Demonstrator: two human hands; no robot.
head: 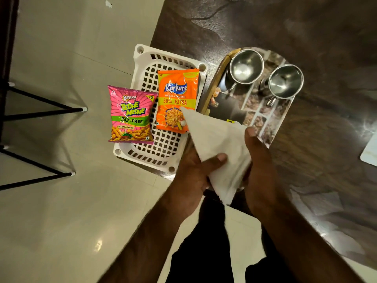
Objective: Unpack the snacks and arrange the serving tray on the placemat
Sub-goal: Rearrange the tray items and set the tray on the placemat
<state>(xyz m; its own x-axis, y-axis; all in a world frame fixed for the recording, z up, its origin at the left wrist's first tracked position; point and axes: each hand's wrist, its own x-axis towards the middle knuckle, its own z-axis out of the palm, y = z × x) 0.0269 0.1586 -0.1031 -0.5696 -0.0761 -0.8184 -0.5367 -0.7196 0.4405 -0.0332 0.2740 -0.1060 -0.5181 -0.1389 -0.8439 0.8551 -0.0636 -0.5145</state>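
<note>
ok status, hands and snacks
Both grip white napkin: left hand, right hand. On white basket: pink packet, orange packet. On tray: two steel cups.

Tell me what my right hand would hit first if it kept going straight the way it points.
Probably the serving tray, whose near edge lies just ahead of the right hand holding the white napkin. Depth is unclear, so it might pass above the tray.

This looks like a home dining corner: glossy cream floor tiles (61, 221), a dark stone-patterned desk (306, 27), thin black furniture legs (40, 103), two steel cups (245, 66) on a printed serving tray (271, 127), and shop-bought snack packets (131, 114) lying on a white plastic basket (142, 58).
</note>
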